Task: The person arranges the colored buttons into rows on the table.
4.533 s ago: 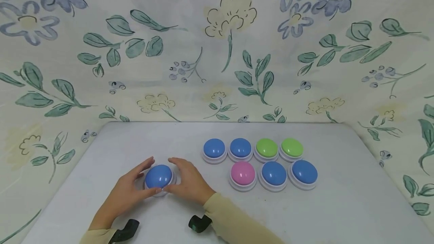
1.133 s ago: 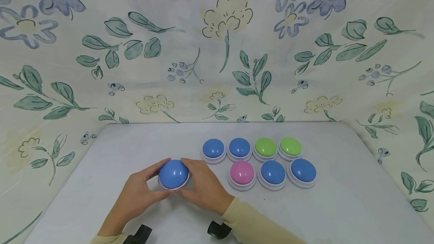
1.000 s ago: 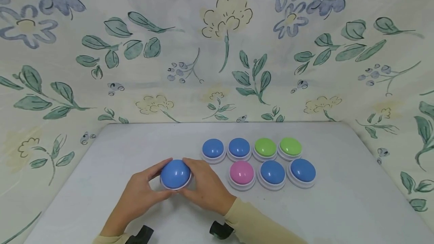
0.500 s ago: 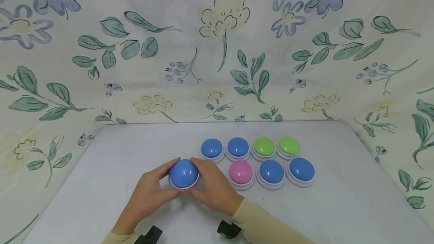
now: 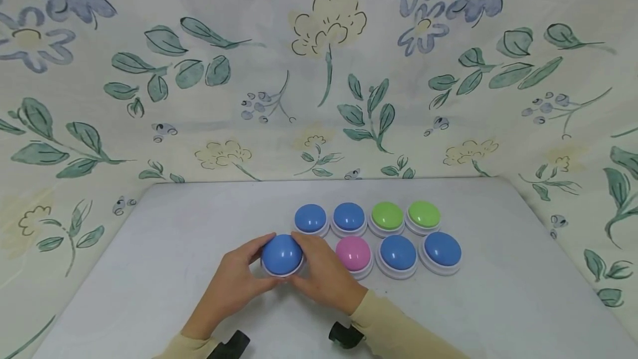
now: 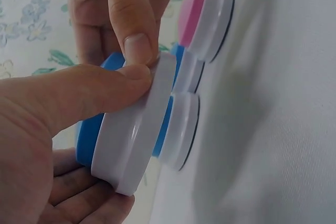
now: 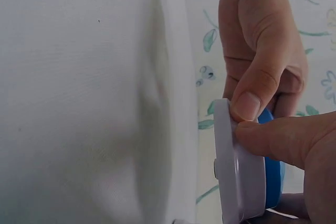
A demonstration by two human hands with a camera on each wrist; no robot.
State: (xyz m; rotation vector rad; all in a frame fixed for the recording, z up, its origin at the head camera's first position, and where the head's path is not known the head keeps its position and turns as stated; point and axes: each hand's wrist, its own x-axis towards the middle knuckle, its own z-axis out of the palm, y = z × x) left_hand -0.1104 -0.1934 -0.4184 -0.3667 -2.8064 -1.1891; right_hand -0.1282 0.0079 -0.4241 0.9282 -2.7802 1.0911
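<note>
A blue domed push button (image 5: 281, 252) with a white round base is held between both hands. The left hand (image 5: 235, 282) grips its left side and the right hand (image 5: 333, 278) its right side, the thumbs meeting at the near rim. In the left wrist view the button's white base (image 6: 137, 124) is off the tabletop, and the right wrist view shows the same gap under the base (image 7: 242, 171). Right of the hands stands a pink button (image 5: 353, 252), partly covered by the right hand. The far fingers are partly hidden behind the held button.
Behind stand two blue buttons, the left one (image 5: 310, 218) nearest the hands, and two green ones, one at the row's right end (image 5: 423, 214). Two more blue buttons (image 5: 398, 252) sit right of the pink one. The white table (image 5: 473, 314) meets a floral cloth (image 5: 319, 126) behind.
Both hands have carried the blue button to the right, towards the other buttons. Over the earlier frames they closed round it and lifted it off the table. The other buttons stay put.
</note>
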